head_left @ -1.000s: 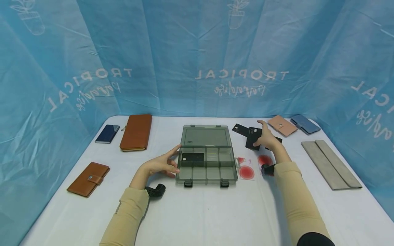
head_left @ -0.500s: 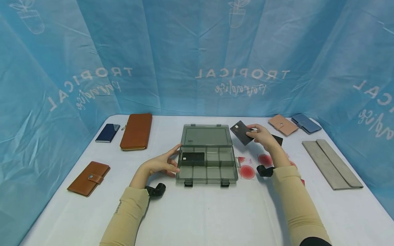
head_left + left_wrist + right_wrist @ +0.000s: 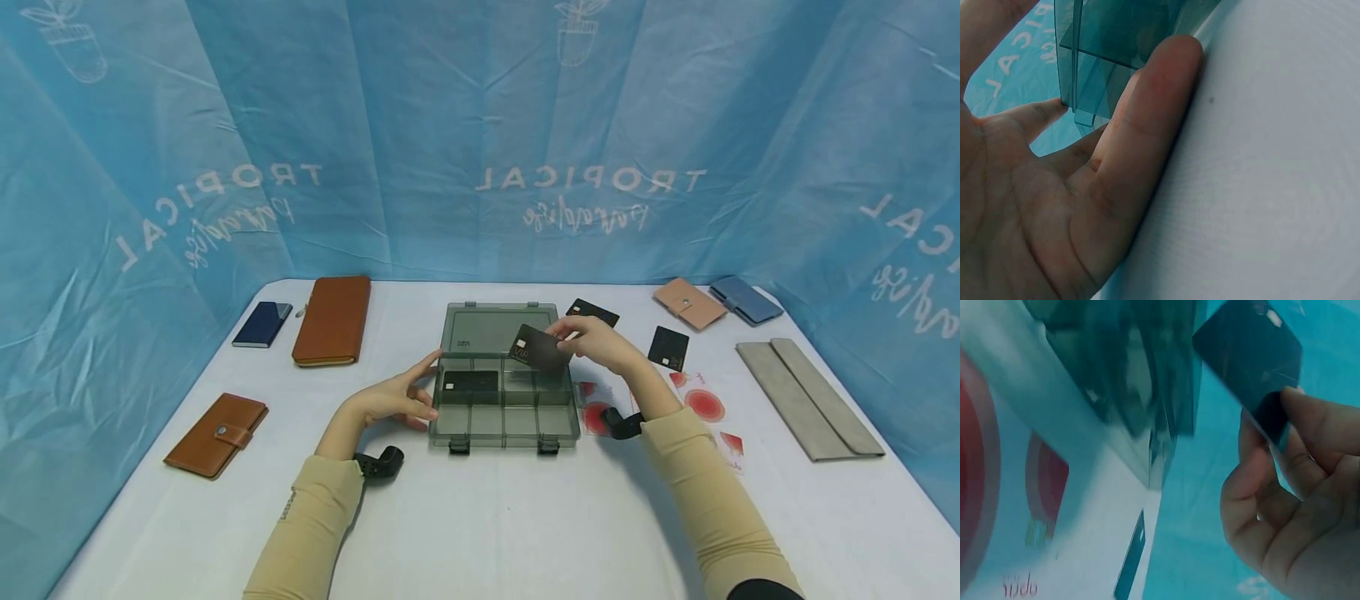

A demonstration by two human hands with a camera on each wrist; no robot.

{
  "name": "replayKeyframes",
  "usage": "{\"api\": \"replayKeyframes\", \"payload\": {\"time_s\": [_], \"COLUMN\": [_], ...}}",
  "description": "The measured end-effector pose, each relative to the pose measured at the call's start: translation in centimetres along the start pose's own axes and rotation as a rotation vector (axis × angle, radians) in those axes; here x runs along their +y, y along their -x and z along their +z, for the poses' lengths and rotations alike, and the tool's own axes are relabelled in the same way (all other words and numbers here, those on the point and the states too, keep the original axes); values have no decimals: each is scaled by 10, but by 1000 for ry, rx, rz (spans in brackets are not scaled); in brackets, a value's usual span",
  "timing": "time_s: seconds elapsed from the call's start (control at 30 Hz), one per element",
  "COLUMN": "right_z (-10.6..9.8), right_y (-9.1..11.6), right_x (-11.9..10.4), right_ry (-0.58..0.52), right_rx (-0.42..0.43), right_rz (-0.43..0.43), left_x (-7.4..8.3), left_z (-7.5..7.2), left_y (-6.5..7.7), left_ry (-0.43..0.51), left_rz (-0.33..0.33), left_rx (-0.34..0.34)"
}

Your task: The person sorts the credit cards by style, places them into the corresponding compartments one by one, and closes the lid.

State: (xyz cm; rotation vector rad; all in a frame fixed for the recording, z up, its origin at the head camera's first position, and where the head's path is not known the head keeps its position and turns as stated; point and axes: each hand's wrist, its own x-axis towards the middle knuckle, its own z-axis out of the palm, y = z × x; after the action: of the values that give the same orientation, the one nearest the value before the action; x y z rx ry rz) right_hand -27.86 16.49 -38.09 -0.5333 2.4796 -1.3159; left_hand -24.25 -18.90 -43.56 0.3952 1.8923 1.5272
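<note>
In the head view a translucent grey-green compartment box lies with its lid tipped back. A black card sits in its upper left compartments. My left hand touches the box's left side with spread fingers; the left wrist view shows one finger along the tabletop beside the box wall. Between thumb and fingers my right hand pinches another black card, tilted above the box's upper right part. In the right wrist view this card is clear of the box wall.
Two more black cards and red-circled paper cards lie to the right. Beyond are a tan wallet, a blue wallet and a grey pouch. Leftward lie a brown notebook, a navy booklet and a brown wallet.
My right hand has picked up a black card from the pile and carried it left over the box. The left hand has stayed at the box's side.
</note>
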Motion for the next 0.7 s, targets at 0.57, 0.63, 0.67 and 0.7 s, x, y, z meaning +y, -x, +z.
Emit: {"api": "replayKeyframes", "payload": {"time_s": [0.57,0.63,0.67,0.7], "right_z": [29,29,29,29], "right_y": [-4,-4,-3,-3], "right_x": [-4,-4,-4,-4], "right_ry": [443,465,475,483], "right_rx": [-11,-13,-14,-13], "right_rz": [-54,-53,-53,-50], "left_x": [-2,-3,-3,-3], "left_z": [0,-1,-1,-1], "left_y": [-1,-1,-1,-1], "left_ry": [-5,-2,-1,-2], "left_rz": [4,4,4,6], "left_rx": [-2,-2,-2,-3]}}
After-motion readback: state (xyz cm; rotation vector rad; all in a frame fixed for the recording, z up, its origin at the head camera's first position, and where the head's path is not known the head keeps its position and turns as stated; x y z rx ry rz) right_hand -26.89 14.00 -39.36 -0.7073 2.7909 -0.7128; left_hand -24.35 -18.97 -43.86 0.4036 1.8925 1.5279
